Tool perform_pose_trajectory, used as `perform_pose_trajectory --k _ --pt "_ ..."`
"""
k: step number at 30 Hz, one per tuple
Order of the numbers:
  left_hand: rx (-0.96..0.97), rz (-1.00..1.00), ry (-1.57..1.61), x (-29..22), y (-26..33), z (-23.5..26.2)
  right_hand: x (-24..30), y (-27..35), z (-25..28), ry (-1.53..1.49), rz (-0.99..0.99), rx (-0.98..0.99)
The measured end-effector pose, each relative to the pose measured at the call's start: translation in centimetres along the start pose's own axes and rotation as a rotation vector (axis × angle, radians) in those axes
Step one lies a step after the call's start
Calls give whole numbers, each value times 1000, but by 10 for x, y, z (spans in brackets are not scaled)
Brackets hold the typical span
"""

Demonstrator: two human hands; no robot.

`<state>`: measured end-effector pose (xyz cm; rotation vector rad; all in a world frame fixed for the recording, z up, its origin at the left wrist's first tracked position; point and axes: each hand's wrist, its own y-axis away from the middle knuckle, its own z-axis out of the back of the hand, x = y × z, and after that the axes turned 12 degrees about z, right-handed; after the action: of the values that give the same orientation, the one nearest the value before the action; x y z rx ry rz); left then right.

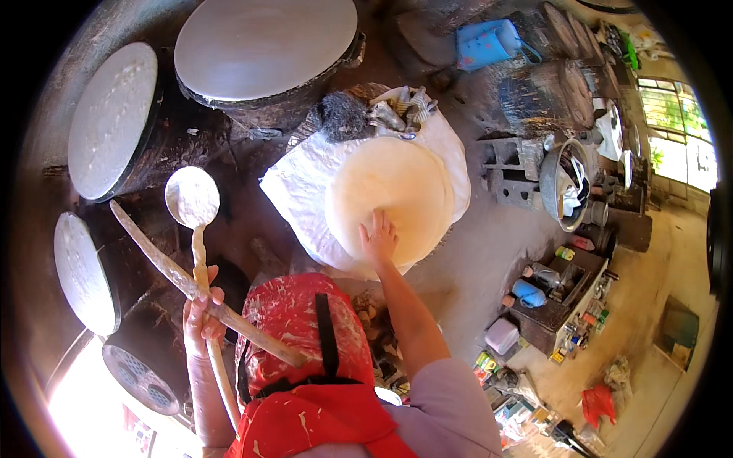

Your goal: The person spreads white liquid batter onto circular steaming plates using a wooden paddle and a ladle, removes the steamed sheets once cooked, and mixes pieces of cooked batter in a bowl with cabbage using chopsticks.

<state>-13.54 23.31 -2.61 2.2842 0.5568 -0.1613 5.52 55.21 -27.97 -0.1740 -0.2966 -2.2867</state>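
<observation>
My left hand [203,319] is closed around the long handle of a ladle [192,198] and a curved wooden stick [164,263]. The ladle's round head is coated in white batter, and the stick crosses its handle. On a stack of thin, round, pale flatbreads [401,183] rests my right hand [379,240], its fingers spread near the front edge. Under the stack lies a white plastic sack [294,179]. Soiled gloves [397,113] and a dark fuzzy pad [342,117] sit just behind it. A red apron [294,305], spattered white, covers my front.
Large round griddles stand at the back [267,49], the left [114,122] and lower left [85,275]. A blue jug [485,44], grey concrete blocks [515,172], a metal basin [563,183] and a low cluttered table [561,298] are to the right.
</observation>
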Motion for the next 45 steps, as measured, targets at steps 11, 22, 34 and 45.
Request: perform_pose_trajectory --k 11,22,34,45 --pt "45 -71 126 20 3 -4 -12 -19 37 9 -38 39" --pt "-342 -272 63 49 47 64 247 75 148 -1240 704 1454" --pt "-929 -652 757 341 183 221 358 187 76 -185 1350 1696" --pt "-1557 -260 1217 540 80 402 318 389 -74 1001 2690 1215"
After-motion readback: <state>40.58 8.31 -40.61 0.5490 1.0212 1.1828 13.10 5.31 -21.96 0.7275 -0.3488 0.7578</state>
